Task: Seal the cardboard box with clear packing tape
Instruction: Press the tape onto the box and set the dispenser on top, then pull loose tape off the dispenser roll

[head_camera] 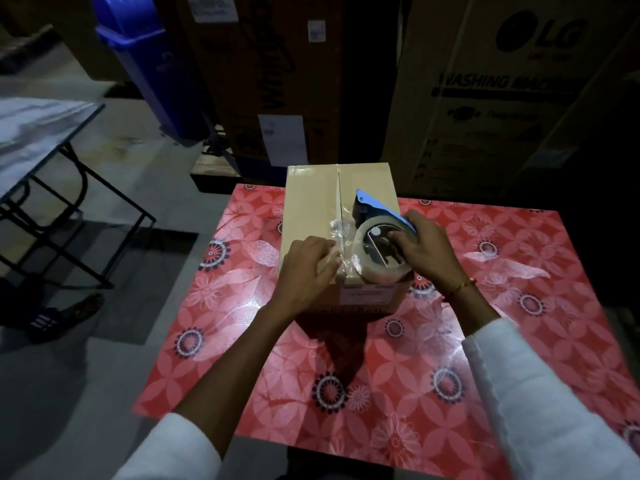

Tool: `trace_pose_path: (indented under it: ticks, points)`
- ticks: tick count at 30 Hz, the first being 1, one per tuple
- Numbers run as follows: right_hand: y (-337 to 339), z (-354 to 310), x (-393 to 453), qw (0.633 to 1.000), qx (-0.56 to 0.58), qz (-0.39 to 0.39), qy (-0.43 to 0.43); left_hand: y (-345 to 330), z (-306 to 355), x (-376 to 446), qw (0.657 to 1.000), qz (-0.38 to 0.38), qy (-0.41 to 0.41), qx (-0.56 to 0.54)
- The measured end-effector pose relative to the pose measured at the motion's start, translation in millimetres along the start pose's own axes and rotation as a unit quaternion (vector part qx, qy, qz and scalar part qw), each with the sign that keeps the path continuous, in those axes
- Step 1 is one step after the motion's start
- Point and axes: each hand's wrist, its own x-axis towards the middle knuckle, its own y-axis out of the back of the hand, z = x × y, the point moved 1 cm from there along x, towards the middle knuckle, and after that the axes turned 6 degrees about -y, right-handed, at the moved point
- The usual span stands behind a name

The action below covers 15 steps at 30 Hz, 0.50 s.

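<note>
Cardboard box [311, 209] sits at the table's [519, 341] far edge, flaps closed. Left hand [308, 268] pinches the loose tape end [337, 233] by the near seam, right hand [427, 247] grips the tape dispenser [379, 247] beside it — looks like startup; next, stick it down and pull along the seam

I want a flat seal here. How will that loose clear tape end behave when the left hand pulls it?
Probably floppy and clingy: the loose tape end already looks crumpled above the cardboard box. It likely wrinkles unless the left hand keeps it taut against the dispenser.
</note>
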Motion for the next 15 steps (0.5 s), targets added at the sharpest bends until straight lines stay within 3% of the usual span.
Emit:
trace_pose_path:
  ticks: [3, 7, 15]
  points:
    - [1, -3, -17, 0.998, 0.054, -0.027, 0.007, 5, 11, -2, 0.985, 0.087, 0.072, -0.128]
    - [2, -8, -33, 0.989, 0.136, -0.064, -0.008, 11, 34, -3, 0.95, 0.148, 0.142, -0.235]
    - [6, -4, -53, 0.975, 0.21, -0.067, -0.009, 22, 67, 10, 0.842, 0.084, 0.24, -0.475]
